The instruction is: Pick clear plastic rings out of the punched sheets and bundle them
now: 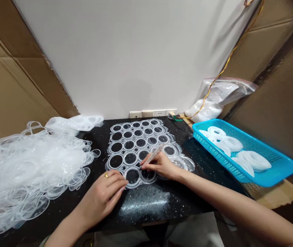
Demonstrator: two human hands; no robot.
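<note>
A translucent sheet of rings lies flat on the black table, with dark round openings in rows. My right hand pinches a thin whitish strip-like tool over the sheet's near right part, its lower end by the fingertips. My left hand, a gold ring on one finger, rests at the near left corner of the sheet, its fingers together and touching the edge. Whether anything is between those fingertips is hidden. Loose clear ring pieces lie at the sheet's right edge.
Left of the sheet is a big heap of clear plastic scraps. A blue basket holding several white ring bundles stands at the right. Plastic bags and a yellow wire are behind it. White shavings dust the near table.
</note>
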